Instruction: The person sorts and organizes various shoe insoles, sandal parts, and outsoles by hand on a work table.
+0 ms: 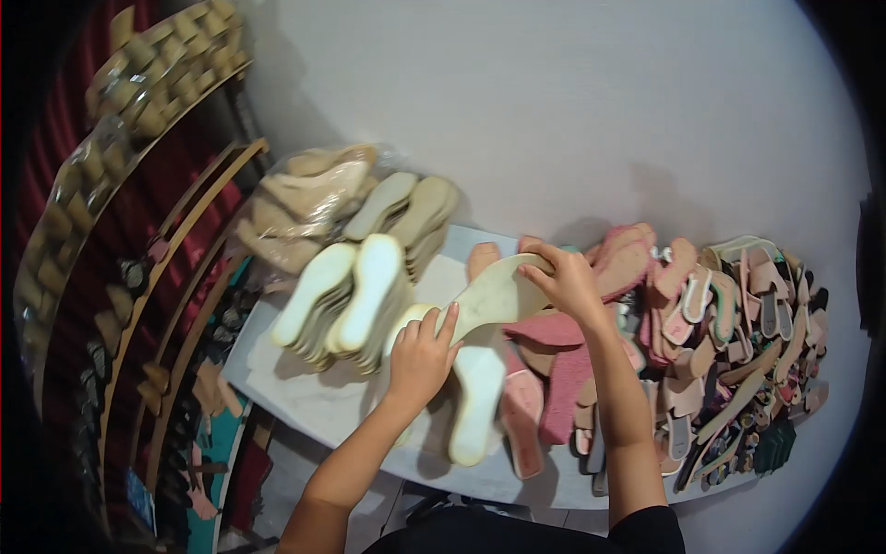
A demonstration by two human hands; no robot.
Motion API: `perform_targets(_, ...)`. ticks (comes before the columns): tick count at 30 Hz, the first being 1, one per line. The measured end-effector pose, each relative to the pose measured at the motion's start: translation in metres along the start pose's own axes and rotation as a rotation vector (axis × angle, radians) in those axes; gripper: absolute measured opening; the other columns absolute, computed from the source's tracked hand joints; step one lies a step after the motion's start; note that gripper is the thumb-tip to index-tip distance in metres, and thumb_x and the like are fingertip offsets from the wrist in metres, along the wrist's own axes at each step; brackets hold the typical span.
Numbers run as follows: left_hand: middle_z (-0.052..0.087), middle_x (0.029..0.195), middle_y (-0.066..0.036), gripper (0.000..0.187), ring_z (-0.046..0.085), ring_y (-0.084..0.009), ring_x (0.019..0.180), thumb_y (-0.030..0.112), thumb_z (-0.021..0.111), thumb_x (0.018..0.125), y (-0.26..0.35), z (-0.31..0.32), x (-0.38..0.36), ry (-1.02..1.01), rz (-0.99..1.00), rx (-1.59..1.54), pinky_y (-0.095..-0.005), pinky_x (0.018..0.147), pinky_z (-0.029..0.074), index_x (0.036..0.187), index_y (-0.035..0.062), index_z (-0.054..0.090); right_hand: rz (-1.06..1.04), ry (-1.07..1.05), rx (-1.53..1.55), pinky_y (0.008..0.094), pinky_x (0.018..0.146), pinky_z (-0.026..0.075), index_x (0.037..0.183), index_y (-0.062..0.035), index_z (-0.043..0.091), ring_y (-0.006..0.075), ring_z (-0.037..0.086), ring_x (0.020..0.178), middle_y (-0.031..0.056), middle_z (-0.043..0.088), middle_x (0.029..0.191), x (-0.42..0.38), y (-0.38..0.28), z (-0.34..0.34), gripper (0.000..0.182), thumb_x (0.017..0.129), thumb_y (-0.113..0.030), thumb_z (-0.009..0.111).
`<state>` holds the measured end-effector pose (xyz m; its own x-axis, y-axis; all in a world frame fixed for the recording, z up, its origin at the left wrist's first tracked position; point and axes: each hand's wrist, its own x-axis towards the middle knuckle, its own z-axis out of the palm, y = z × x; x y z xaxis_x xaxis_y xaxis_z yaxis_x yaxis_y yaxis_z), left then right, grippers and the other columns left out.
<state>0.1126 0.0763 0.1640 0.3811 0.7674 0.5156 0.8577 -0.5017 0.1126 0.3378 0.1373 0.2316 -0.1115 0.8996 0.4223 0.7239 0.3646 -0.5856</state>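
A pale cream shoe sole (pixel 498 295) is held slantwise above the table between my two hands. My right hand (pixel 565 282) pinches its upper right end, thumb on the face and fingers around the edge. At the lower left end, my left hand (pixel 423 358) is closed on it, with the index finger stretched along the sole. Below lies another pale sole (pixel 478 406), and part of one more shows behind my left hand. Stacks of pale soles (pixel 369 295) stand to the left of my hands. Red soles (pixel 563 392) lie just right of the held one.
Behind the stacks sit grey-beige soles (pixel 426 208) and a clear plastic bag of beige soles (pixel 314 198). A dense pile of sandals and straps (pixel 738 342) covers the table's right end. Shelves (pixel 175 231) with wooden-looking heels stand at left. A grey wall (pixel 554 111) rises behind the table.
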Motion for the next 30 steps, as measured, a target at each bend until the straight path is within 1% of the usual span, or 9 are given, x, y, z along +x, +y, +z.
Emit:
perform_targets(2,0.051,0.105,-0.014,0.056,0.05,-0.0285,0.081,0.024,0.064,0.073,-0.033,-0.013,-0.019,0.007,-0.069,0.054,-0.0366,0.071,0.042,0.123,0.0082,0.045,-0.137,0.057,-0.154,0.0326,0.064,0.047,0.092,-0.0062,0.062,0.0287,0.06,0.067,0.0158,0.062,0.074,0.008,-0.034,0.036,0.026,0.074,-0.025,0.064)
perform_targets(4,0.049,0.107,-0.015,0.056,0.05,-0.0289,0.083,0.023,0.063,0.074,-0.068,-0.037,-0.031,0.014,-0.148,0.037,-0.0371,0.072,0.042,0.124,0.008,0.044,-0.161,0.091,-0.008,0.0349,0.065,0.046,0.097,-0.0062,0.06,0.0294,0.06,0.069,0.0166,0.061,0.083,0.025,-0.062,0.068,0.027,0.076,-0.024,0.062)
perform_targets(6,0.047,0.108,-0.016,0.055,0.05,-0.0308,0.088,0.022,0.063,0.074,-0.103,-0.058,-0.04,0.116,-0.171,0.005,-0.0377,0.075,0.042,0.123,0.0068,0.045,-0.177,0.138,0.15,0.0372,0.067,0.046,0.101,-0.0062,0.058,0.0302,0.059,0.071,0.0173,0.06,0.092,0.045,-0.088,0.101,0.029,0.078,-0.024,0.06)
perform_targets(7,0.048,0.105,-0.015,0.053,0.049,-0.03,0.087,0.022,0.064,0.073,-0.12,-0.063,-0.046,0.128,-0.218,-0.004,-0.037,0.074,0.042,0.121,0.006,0.047,-0.053,0.038,0.216,0.0377,0.073,0.045,0.105,-0.0046,0.056,0.0332,0.057,0.082,0.0191,0.055,0.102,0.05,-0.107,0.111,0.028,0.08,-0.017,0.057)
perform_targets(10,0.048,0.099,-0.013,0.051,0.049,-0.0287,0.086,0.023,0.065,0.072,-0.166,-0.068,-0.06,0.115,-0.323,0.043,-0.0359,0.073,0.043,0.117,0.0047,0.051,-0.165,-0.023,0.225,0.0371,0.078,0.044,0.106,-0.0026,0.054,0.0355,0.053,0.092,0.0187,0.052,0.104,0.072,-0.102,0.186,0.027,0.079,-0.009,0.054)
perform_targets(14,0.047,0.092,-0.012,0.052,0.048,-0.0282,0.085,0.024,0.068,0.069,-0.204,-0.061,-0.069,0.086,-0.422,0.039,-0.0348,0.074,0.043,0.115,0.0044,0.052,-0.121,-0.188,0.182,0.0381,0.085,0.04,0.104,-0.0006,0.055,0.0357,0.051,0.098,0.0189,0.051,0.107,0.094,-0.114,0.247,0.028,0.076,-0.002,0.05)
perform_targets(17,0.047,0.089,-0.012,0.051,0.046,-0.0278,0.085,0.025,0.068,0.068,-0.218,-0.053,-0.066,0.05,-0.488,0.007,-0.0359,0.076,0.04,0.113,0.0044,0.054,-0.112,-0.246,0.094,0.0382,0.085,0.041,0.103,-0.0006,0.056,0.035,0.051,0.097,0.0198,0.052,0.108,0.116,-0.12,0.276,0.031,0.074,0.002,0.047)
perform_targets(20,0.047,0.087,-0.012,0.051,0.046,-0.0275,0.084,0.026,0.069,0.067,-0.23,-0.04,-0.061,0.065,-0.482,0.102,-0.0381,0.079,0.037,0.111,0.0041,0.055,-0.128,-0.268,0.005,0.0388,0.083,0.042,0.103,-0.0004,0.057,0.0355,0.053,0.095,0.0201,0.053,0.107,0.129,-0.112,0.301,0.031,0.073,0.001,0.047)
perform_targets(30,0.047,0.091,-0.014,0.047,0.05,-0.0309,0.085,0.027,0.069,0.066,-0.227,-0.041,-0.049,-0.144,-0.494,0.07,-0.0407,0.077,0.038,0.099,0.0037,0.047,-0.12,-0.294,-0.069,0.0394,0.078,0.044,0.1,-0.0001,0.057,0.0356,0.056,0.087,0.0206,0.056,0.098,0.125,-0.107,0.299,0.029,0.073,-0.002,0.048)
